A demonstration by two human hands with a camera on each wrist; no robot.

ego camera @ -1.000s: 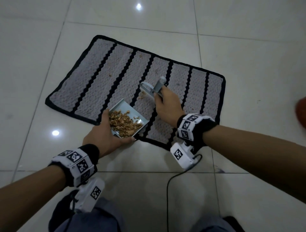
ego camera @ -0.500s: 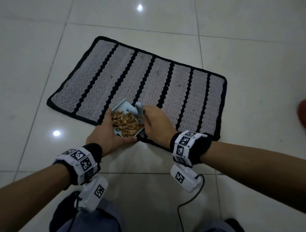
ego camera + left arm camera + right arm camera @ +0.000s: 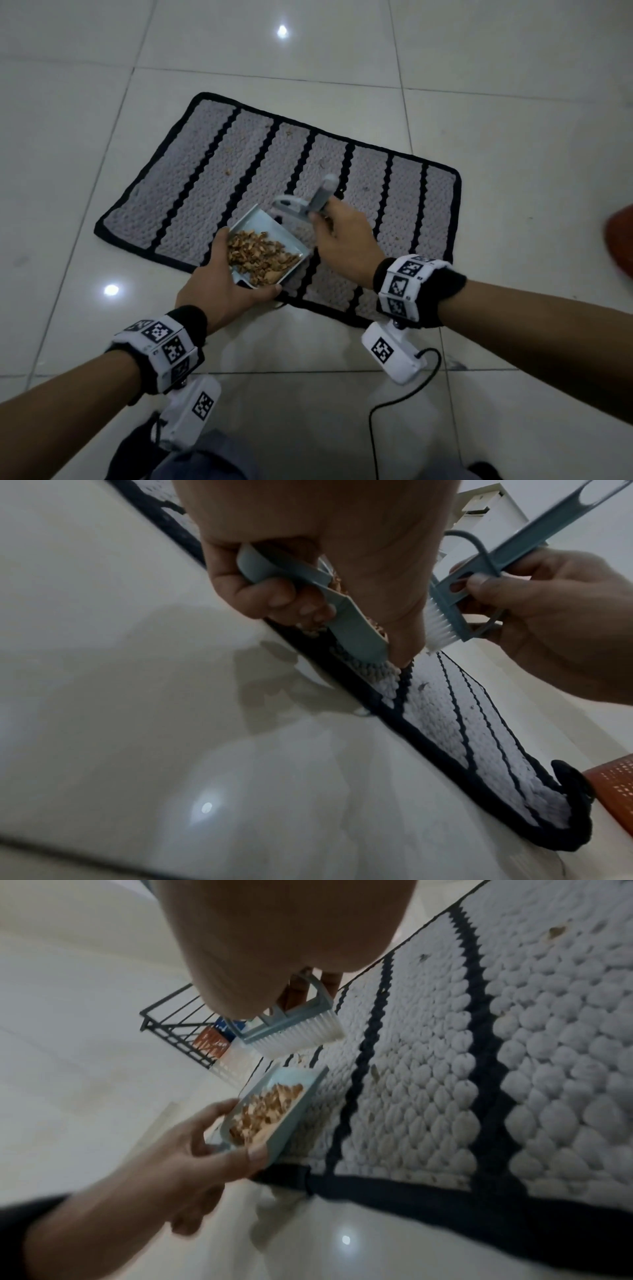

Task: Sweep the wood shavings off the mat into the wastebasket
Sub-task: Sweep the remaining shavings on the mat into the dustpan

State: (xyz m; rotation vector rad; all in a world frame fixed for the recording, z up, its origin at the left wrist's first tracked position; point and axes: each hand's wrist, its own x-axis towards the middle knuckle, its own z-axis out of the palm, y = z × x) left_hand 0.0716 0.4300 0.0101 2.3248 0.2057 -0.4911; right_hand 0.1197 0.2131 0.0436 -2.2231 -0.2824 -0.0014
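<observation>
Lying heaped in the dustpan (image 3: 270, 240), the shavings (image 3: 259, 257) fill its rear half, brown against the pale blue tray. A few loose flecks (image 3: 226, 171) are scattered over the grey bands of the mat (image 3: 205, 178), which is striped with black and edged in black, spread on the white tiled floor (image 3: 85, 102). The dustpan sits tilted at the mat's near edge, its open lip toward the far side of the mat. The left hand (image 3: 219, 291) grips the pan from behind, thumb along its near right corner and fingers curled round the handle underneath, as the left wrist view shows. Just beyond the pan's lip the brush (image 3: 301, 205) is held above the mat, white bristles (image 3: 301, 1034) pointing down and just clear of the weave. The right hand (image 3: 346, 240) clasps the brush by its blue handle, fingers wrapped round it and thumb pressed on the side. At the right edge of the head view an orange basket (image 3: 621, 240) stands on the floor, well apart from the pan; in the left wrist view its perforated wall sits just beside the mat's curled far corner. A black cable (image 3: 404, 394) trails across the tiles near the person's right wrist.
</observation>
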